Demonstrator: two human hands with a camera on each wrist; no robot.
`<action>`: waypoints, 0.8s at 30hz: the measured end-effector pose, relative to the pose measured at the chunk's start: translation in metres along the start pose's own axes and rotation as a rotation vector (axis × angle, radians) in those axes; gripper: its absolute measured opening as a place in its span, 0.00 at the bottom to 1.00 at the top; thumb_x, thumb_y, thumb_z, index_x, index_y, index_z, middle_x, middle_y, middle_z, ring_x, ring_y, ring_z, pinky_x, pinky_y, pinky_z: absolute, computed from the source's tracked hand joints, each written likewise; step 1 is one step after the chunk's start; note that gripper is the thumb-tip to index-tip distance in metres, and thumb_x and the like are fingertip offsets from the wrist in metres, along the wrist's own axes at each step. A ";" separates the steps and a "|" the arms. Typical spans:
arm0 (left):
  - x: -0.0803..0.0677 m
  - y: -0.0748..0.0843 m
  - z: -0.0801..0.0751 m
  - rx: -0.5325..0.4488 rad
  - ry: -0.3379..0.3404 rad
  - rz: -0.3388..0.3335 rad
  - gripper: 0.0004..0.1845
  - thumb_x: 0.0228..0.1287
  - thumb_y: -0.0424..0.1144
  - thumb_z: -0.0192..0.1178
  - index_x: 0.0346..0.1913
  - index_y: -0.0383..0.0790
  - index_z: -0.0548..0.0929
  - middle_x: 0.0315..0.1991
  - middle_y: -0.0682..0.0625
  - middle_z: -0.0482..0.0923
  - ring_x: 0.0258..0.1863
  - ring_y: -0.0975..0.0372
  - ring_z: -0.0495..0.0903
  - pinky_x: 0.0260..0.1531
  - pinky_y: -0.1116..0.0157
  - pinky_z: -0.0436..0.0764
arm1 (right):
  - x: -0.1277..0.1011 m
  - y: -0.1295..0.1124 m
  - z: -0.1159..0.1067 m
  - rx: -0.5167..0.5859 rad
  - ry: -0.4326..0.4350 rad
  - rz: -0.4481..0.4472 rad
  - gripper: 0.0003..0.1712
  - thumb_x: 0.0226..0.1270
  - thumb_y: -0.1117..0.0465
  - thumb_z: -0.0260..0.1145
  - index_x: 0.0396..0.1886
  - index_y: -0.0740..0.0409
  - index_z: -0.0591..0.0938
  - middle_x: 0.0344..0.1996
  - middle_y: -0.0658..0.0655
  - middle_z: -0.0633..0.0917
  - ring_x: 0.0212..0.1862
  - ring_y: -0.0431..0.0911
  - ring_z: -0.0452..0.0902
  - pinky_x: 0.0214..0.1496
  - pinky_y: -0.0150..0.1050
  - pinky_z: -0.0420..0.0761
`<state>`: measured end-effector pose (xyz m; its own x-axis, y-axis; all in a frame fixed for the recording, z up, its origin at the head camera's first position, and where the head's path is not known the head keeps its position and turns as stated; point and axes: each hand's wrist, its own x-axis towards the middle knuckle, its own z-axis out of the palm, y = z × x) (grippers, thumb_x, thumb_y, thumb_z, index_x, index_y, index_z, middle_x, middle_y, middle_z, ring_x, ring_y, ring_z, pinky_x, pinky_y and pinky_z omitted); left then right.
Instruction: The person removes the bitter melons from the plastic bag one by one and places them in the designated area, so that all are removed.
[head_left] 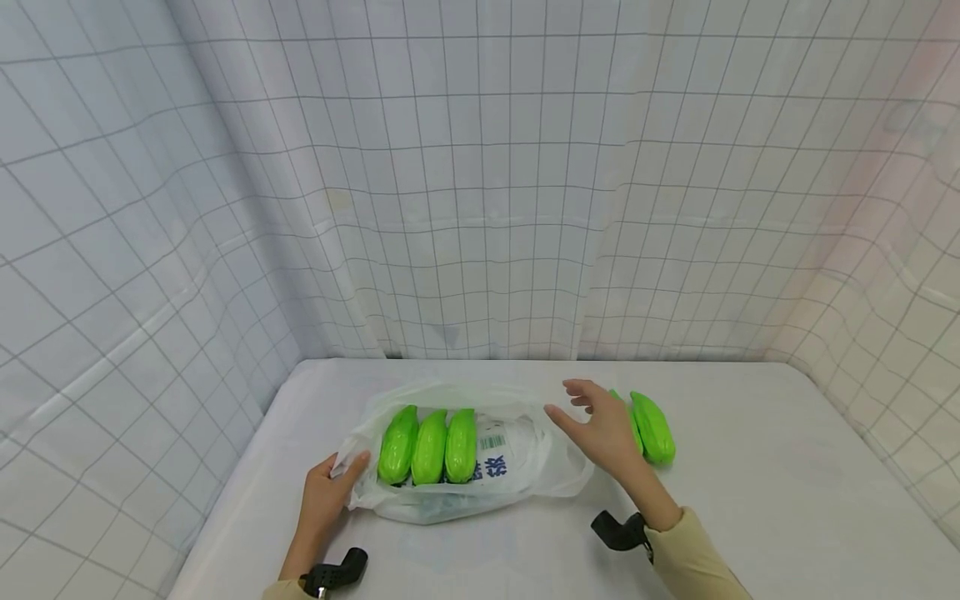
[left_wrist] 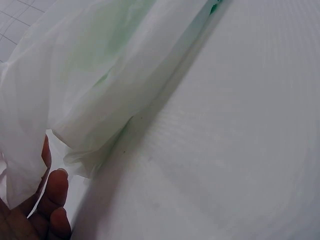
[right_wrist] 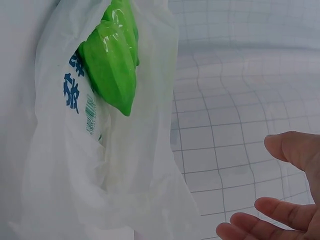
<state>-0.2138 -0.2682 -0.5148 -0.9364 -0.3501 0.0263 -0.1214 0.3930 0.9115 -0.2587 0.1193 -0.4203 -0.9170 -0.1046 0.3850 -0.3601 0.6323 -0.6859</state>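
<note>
A white translucent plastic bag with blue characters and a barcode lies on the table with its mouth spread. Inside, toward the left, three glossy green ridged fruits with tapered tips lie side by side. My left hand grips the bag's left edge, thumb on the inner side; the plastic hides part of the fingers in the left wrist view. Above the bag's right end is my right hand, fingers spread and nothing held. Just beyond it, two more green fruits lie on the table, one partly hidden by that hand.
The white tabletop extends to the right and in front of the bag. White curtains with a grid pattern hang behind the table and at both sides. A black device is strapped to each wrist.
</note>
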 end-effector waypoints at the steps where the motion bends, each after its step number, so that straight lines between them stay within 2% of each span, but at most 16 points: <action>1: 0.000 0.000 0.000 0.002 0.000 0.000 0.28 0.58 0.55 0.61 0.49 0.32 0.80 0.38 0.43 0.81 0.30 0.64 0.74 0.32 0.69 0.73 | 0.000 0.000 0.001 -0.003 -0.007 0.002 0.31 0.54 0.44 0.69 0.53 0.57 0.77 0.47 0.58 0.82 0.46 0.50 0.78 0.48 0.46 0.75; 9: 0.001 -0.001 0.000 0.004 -0.003 -0.002 0.29 0.57 0.56 0.61 0.48 0.32 0.80 0.38 0.44 0.81 0.30 0.64 0.73 0.32 0.69 0.73 | 0.004 -0.004 0.009 0.022 -0.087 0.015 0.28 0.55 0.45 0.69 0.48 0.60 0.79 0.46 0.59 0.82 0.45 0.51 0.78 0.46 0.47 0.76; 17: 0.002 -0.004 0.000 -0.014 -0.006 -0.013 0.28 0.57 0.57 0.61 0.48 0.33 0.80 0.35 0.45 0.81 0.28 0.64 0.74 0.31 0.69 0.73 | 0.007 -0.009 0.018 0.013 -0.119 0.028 0.27 0.55 0.44 0.68 0.48 0.59 0.79 0.45 0.57 0.82 0.44 0.50 0.78 0.43 0.45 0.77; 24: 0.000 -0.004 0.000 -0.024 -0.008 0.005 0.27 0.58 0.55 0.61 0.48 0.32 0.80 0.33 0.46 0.81 0.27 0.65 0.73 0.30 0.69 0.73 | 0.008 -0.016 0.028 0.056 -0.148 0.001 0.25 0.55 0.47 0.69 0.47 0.58 0.79 0.43 0.55 0.82 0.43 0.49 0.78 0.42 0.43 0.77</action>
<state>-0.2137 -0.2701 -0.5186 -0.9396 -0.3411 0.0279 -0.1084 0.3741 0.9210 -0.2655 0.0870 -0.4239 -0.9312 -0.2182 0.2919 -0.3642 0.5891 -0.7214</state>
